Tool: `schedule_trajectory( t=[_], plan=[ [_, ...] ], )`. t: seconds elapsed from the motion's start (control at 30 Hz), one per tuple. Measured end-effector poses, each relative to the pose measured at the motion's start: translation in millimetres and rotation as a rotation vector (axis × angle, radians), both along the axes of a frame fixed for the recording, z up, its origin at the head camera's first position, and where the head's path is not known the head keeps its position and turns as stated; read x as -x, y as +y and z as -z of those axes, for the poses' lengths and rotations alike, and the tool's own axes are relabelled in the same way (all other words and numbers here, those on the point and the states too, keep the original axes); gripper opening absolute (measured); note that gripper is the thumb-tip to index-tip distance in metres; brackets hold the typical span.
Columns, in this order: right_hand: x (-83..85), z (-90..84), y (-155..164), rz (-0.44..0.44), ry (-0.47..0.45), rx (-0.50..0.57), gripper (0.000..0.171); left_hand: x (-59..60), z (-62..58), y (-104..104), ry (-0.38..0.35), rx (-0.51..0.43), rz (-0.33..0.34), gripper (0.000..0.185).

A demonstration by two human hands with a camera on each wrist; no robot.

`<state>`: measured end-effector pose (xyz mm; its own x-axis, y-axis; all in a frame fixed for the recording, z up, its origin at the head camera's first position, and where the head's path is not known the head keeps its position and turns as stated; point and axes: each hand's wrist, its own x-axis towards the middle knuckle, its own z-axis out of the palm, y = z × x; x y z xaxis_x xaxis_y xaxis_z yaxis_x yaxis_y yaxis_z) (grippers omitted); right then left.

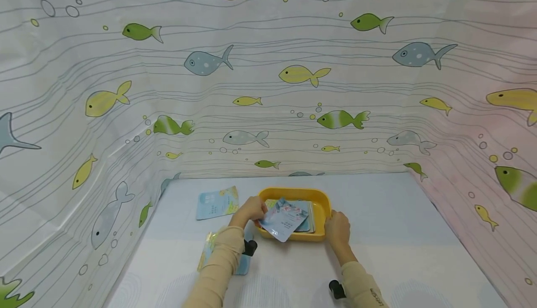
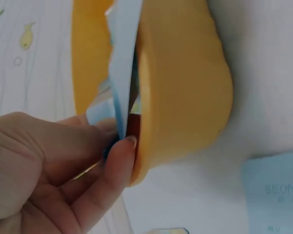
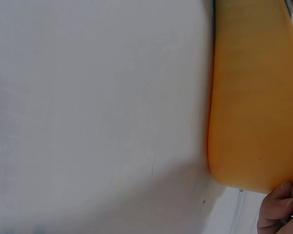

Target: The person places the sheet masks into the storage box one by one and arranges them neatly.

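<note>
A yellow plastic tray [image 1: 321, 205] stands at the back of the table with several flat packets inside. My left hand [image 1: 251, 209], at its left end, pinches a pale blue sheet mask packet [image 1: 282, 224] between thumb and fingers. That packet lies tilted across the near rim; the left wrist view shows its edge [image 2: 123, 73] upright beside the tray wall [image 2: 185, 83]. Other packets [image 1: 309, 217] lie under and behind it. At the tray's right end my right hand [image 1: 338, 229] grips the rim, its fingertips [image 3: 282, 195] at the corner in the right wrist view.
One blue and yellow packet [image 1: 217, 204] lies flat left of the tray. Nearer, more packet surface [image 1: 243, 265] shows partly under the left forearm. A fish-patterned sheet [image 1: 268, 112] rises behind and at both sides of the white table [image 1: 377, 261].
</note>
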<state>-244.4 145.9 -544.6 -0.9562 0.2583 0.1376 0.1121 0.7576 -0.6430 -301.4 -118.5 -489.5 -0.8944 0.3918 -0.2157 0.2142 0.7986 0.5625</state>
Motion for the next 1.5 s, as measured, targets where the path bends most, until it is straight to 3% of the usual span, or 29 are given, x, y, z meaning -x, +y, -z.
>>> schedule_trajectory(
  t=[0.1,0.2,0.43,0.83,1.03,1.23,1.5],
  plan=[
    [-0.2,0.0,-1,0.006,-0.004,-0.003,0.013,-4.2,-6.7,8,0.11,0.132,0.015,0.014],
    [-0.3,-0.2,-1,0.01,-0.001,-0.007,0.013,-7.4,-8.3,14,0.192,0.198,0.013,0.014],
    [0.3,0.6,0,0.006,0.002,-0.02,0.013,-3.8,-1.7,29,0.265,0.296,-0.036,0.016],
    [1.5,1.6,1,-0.002,0.0,-0.006,0.014,-0.6,7.5,48,0.46,0.405,-0.086,0.014],
    [1.5,3.1,0,0.002,0.024,-0.028,0.013,0.9,11.0,50,0.509,0.383,-0.097,0.014],
    [1.1,2.3,-1,0.003,0.033,-0.027,0.013,1.0,14.6,49,0.484,0.334,-0.096,0.015],
    [0.4,2.4,-1,0.006,0.028,-0.023,0.014,-3.6,22.8,41,0.469,0.145,-0.128,0.014]
  ],
)
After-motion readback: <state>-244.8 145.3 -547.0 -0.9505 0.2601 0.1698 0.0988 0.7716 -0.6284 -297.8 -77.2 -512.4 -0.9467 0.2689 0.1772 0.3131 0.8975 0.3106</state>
